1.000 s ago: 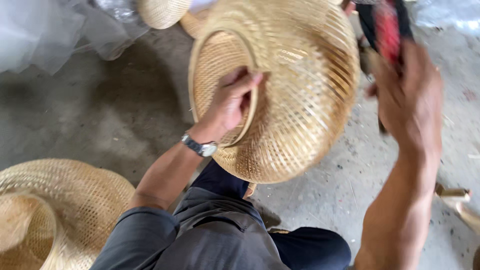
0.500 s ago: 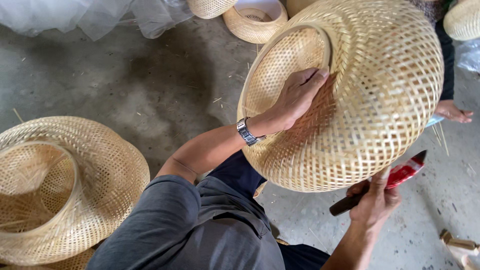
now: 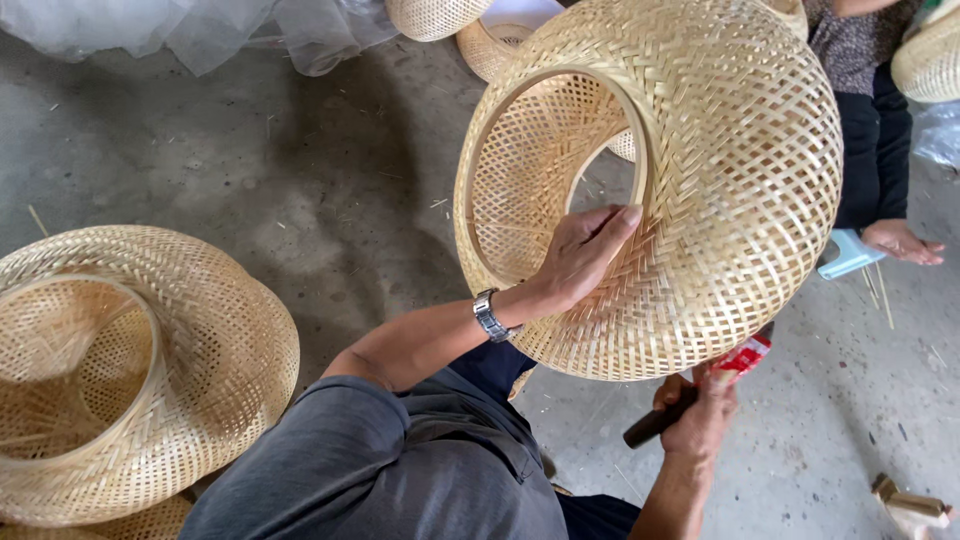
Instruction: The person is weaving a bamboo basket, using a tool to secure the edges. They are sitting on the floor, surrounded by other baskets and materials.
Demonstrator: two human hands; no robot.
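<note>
Since the earlier frames you've swung the woven bamboo shade (image 3: 700,190) round so its ringed opening now faces you more squarely, and your right hand (image 3: 700,420) has dropped from up beside the shade at 2 o'clock to under its lower edge at approx 5 o'clock. Left hand (image 3: 580,255) is curled over the inner rim at the bottom of the opening, fingers (image 3: 615,222) hooked inside and palm on the outer weave, gripping the shade and holding it up off the floor, w/ the wristwatch (image 3: 490,315) just behind it. Right hand is closed round a dark-handled tool (image 3: 690,395) with a red part toward its tip; the tip sits right at the shade's underside, but can't tell if it touches the weave. To me that reads as the tool being brought back to the lower edge, i.e. you're working round the rim bit by bit. Another shade (image 3: 130,370) lies on the concrete floor (image 3: 300,200) at 9 o'clock, well apart. A second person (image 3: 870,110) sits at 2 o'clock, their hand (image 3: 905,242) resting near a pale blue object (image 3: 848,252), apart from your hands
</note>
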